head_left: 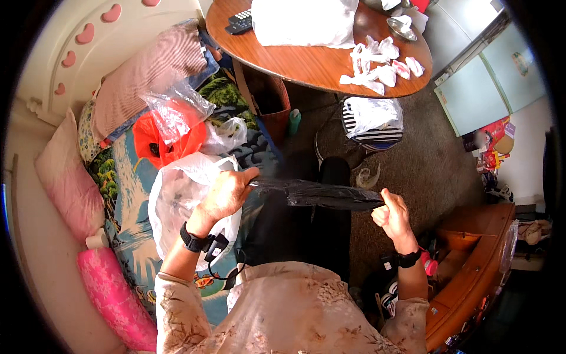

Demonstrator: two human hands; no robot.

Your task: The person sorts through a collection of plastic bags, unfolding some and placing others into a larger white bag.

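A black plastic bag (333, 196) is stretched lengthwise into a narrow strip above my lap. My left hand (227, 192) is closed on its left end, and my right hand (394, 217) pinches the right end. Under and beside my left forearm, a white plastic bag (171, 197) lies on the bed. Just beyond it sit a red plastic bag (154, 133) and a crumpled clear plastic bag (183, 109). Another translucent bag (227, 134) rests to the right of the red one.
A round wooden table (283, 59) ahead carries a large white bag (303, 23), several knotted white bags (377, 68) and a remote control (239, 26). A striped stool (374, 133) stands beneath its edge. Pillows (147, 76) lie on the bed; a brown wooden cabinet (466, 283) is at right.
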